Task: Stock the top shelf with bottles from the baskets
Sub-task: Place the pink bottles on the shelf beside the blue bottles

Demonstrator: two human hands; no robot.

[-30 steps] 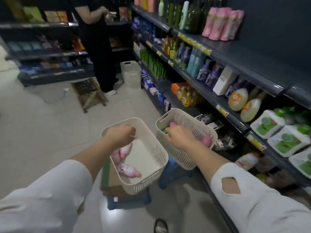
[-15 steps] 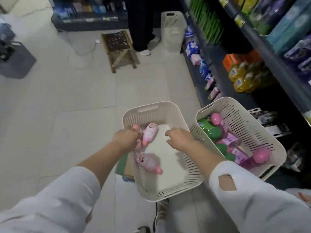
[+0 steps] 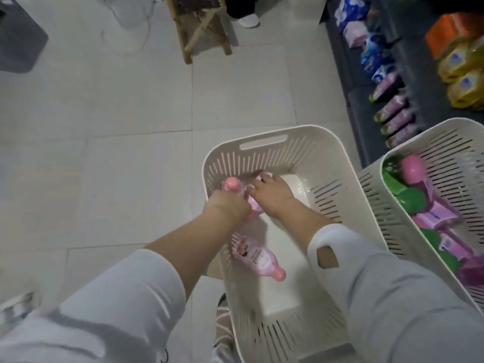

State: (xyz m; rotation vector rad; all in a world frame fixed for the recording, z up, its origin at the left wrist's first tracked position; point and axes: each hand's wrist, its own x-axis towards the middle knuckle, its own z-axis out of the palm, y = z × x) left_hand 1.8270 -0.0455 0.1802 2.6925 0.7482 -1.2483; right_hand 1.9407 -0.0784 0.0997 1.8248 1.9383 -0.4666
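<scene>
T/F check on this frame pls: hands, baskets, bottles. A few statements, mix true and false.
1. The left hand grips a pink bottle. True.
2. Both hands are inside the right basket. False: the left hand and the right hand are both in the left basket.
3. The right basket is empty. False: it holds green and pink items.
4. A loose bottle, also pink, lies on the left basket's floor, apart from both hands. True.

slotted plastic basket (image 3: 264, 139), glossy pink bottle (image 3: 258, 258)
</scene>
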